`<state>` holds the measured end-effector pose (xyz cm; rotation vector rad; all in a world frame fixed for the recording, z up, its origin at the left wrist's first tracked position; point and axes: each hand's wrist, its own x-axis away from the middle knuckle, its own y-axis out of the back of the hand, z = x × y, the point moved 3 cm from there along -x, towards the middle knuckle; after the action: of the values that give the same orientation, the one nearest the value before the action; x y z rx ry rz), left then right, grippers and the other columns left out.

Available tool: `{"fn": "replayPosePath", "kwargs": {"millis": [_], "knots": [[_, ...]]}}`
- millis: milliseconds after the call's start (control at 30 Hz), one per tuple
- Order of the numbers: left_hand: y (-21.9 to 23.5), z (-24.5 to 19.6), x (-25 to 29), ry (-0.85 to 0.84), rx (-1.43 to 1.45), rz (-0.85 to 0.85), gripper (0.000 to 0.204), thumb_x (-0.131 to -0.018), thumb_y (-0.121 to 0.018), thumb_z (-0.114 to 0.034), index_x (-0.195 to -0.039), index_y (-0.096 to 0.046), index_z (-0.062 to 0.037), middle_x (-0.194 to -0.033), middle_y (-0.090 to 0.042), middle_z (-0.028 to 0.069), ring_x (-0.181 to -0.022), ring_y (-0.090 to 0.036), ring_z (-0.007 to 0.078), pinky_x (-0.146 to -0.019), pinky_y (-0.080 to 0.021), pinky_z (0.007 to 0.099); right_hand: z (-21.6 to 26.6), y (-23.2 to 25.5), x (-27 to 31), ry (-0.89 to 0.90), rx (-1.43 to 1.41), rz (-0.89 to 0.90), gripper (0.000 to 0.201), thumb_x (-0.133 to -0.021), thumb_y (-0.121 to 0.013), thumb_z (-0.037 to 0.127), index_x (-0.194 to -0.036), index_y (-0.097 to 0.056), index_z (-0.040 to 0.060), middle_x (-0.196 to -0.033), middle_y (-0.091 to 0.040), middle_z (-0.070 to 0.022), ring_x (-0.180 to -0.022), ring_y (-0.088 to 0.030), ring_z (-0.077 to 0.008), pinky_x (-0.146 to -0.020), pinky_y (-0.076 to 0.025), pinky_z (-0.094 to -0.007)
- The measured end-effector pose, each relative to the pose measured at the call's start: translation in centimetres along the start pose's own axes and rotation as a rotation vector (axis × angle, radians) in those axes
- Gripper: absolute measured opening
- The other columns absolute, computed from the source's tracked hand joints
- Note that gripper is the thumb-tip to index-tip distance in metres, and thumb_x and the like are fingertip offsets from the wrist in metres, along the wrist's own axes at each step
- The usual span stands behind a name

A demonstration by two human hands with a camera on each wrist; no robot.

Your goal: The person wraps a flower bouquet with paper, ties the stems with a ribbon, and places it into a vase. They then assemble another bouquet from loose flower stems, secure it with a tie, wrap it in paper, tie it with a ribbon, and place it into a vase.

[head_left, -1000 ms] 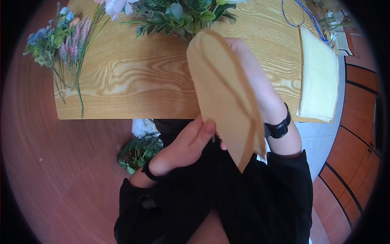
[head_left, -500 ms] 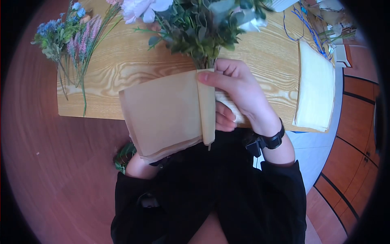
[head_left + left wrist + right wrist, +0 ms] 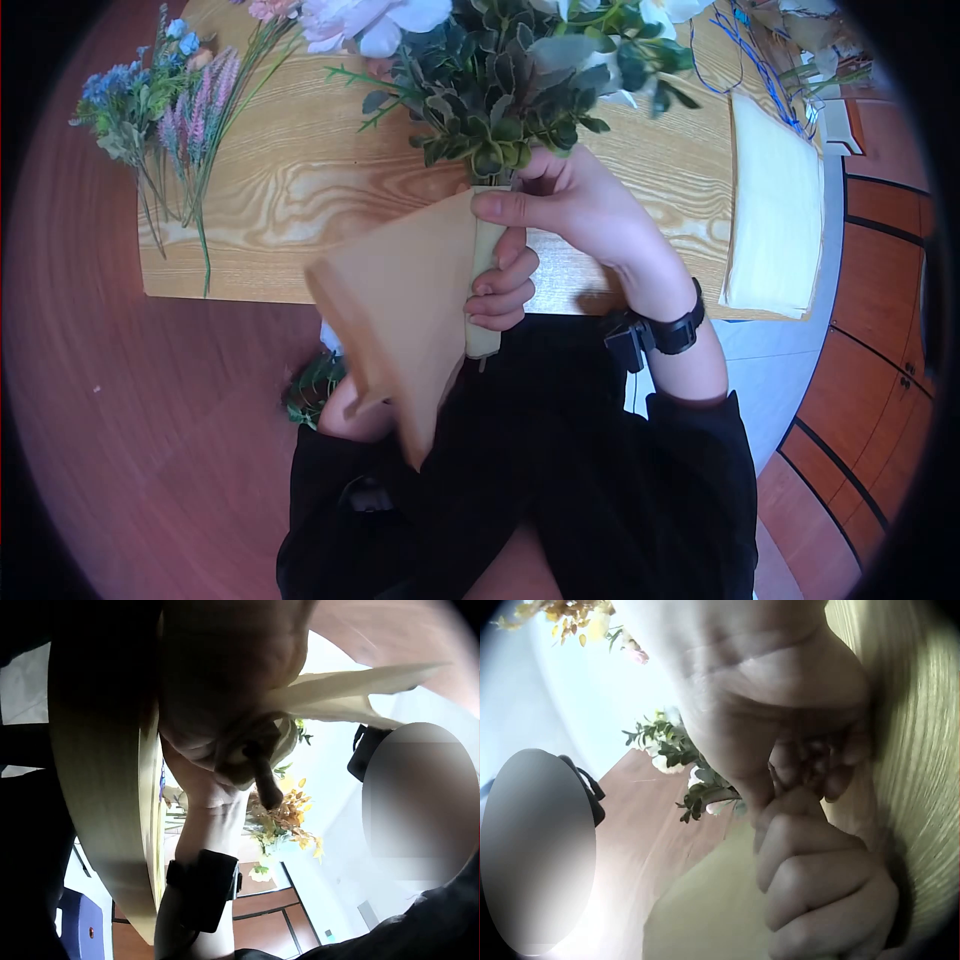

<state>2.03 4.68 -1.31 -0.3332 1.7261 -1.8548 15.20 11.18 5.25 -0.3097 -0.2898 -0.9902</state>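
Brown paper (image 3: 400, 290) is wrapped round the stems of a bouquet (image 3: 500, 90), with a loose flap hanging to the left over the table edge. The right hand (image 3: 590, 210) pinches the paper's top and the stems just below the leaves, thumb in front. Below it the left hand (image 3: 502, 290) curls its fingers round the wrapped stems; its palm is hidden behind the paper. Stem ends poke out at the bottom of the roll. In the right wrist view the left hand's knuckles (image 3: 817, 877) sit against the right hand (image 3: 780, 712), beside the paper (image 3: 705, 907).
Loose blue and pink flower stems (image 3: 190, 120) lie on the table's left (image 3: 260, 240). A stack of pale sheets (image 3: 775, 210) lies at the right, with blue cord (image 3: 765, 70) above it. Greenery (image 3: 312, 385) is below the table's front edge.
The paper swung from the right to the left of the stems, and its flap now folds and hangs lower. The left hand's fingers have closed round the roll. The right hand moved slightly left.
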Motion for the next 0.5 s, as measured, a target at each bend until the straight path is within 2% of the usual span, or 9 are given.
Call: {"fn": "replayPosePath", "kwargs": {"millis": [100, 233, 333, 433, 500], "knots": [[0.2, -0.09, -0.17, -0.022, 0.013, -0.006, 0.06, -0.1, -0.038, -0.057, -0.119, -0.052, -0.0026, -0.092, -0.057, 0.0091, -0.083, -0.062, 0.0201, -0.068, -0.052, 0.0327, -0.53, 0.49, -0.73, 0.083, 0.08, 0.0, 0.03, -0.085, -0.079, 0.023, -0.075, -0.068, -0.002, -0.065, -0.062, -0.0013, -0.063, -0.056, -0.006, -0.061, -0.044, -0.024], [0.51, -0.02, 0.01, -0.044, 0.038, -0.027, 0.06, -0.101, -0.037, -0.058, -0.119, -0.053, -0.0032, -0.091, -0.057, 0.0083, -0.083, -0.062, 0.0195, -0.068, -0.051, 0.0325, -0.4, 0.34, -0.84, 0.071, 0.091, -0.006, 0.029, -0.084, -0.08, 0.024, -0.075, -0.068, -0.002, -0.066, -0.06, 0.0005, -0.067, -0.052, -0.0054, -0.061, -0.043, -0.0241], [0.73, 0.1, 0.22, -0.066, 0.055, -0.042, 0.06, -0.101, -0.036, -0.058, -0.119, -0.053, -0.0037, -0.091, -0.058, 0.0077, -0.083, -0.062, 0.019, -0.067, -0.051, 0.0323, 0.0, 0.1, -0.86, 0.098, 0.095, 0.003, 0.031, -0.084, -0.08, 0.023, -0.073, -0.067, -0.0026, -0.066, -0.06, 0.0002, -0.066, -0.052, -0.0053, -0.061, -0.043, -0.0243], [0.89, 0.16, 0.32, -0.092, 0.068, -0.051, 0.06, -0.101, -0.035, -0.059, -0.119, -0.053, -0.0042, -0.09, -0.058, 0.0071, -0.083, -0.062, 0.0185, -0.067, -0.051, 0.0322, -0.02, -0.01, -0.67, 0.037, 0.182, -0.037, 0.03, -0.084, -0.08, 0.023, -0.073, -0.066, -0.0019, -0.066, -0.061, -0.0008, -0.066, -0.054, -0.0065, -0.062, -0.044, -0.0251], [0.93, 0.02, 0.47, -0.116, 0.074, -0.055, 0.06, -0.101, -0.035, -0.059, -0.119, -0.053, -0.0045, -0.09, -0.058, 0.0067, -0.082, -0.062, 0.0182, -0.067, -0.051, 0.0321, -0.26, -0.25, -0.17, 0.167, 0.218, -0.146, 0.029, -0.083, -0.08, 0.022, -0.078, -0.065, -0.0018, -0.064, -0.062, -0.0025, -0.067, -0.062, -0.009, -0.06, -0.048, -0.026]]}}
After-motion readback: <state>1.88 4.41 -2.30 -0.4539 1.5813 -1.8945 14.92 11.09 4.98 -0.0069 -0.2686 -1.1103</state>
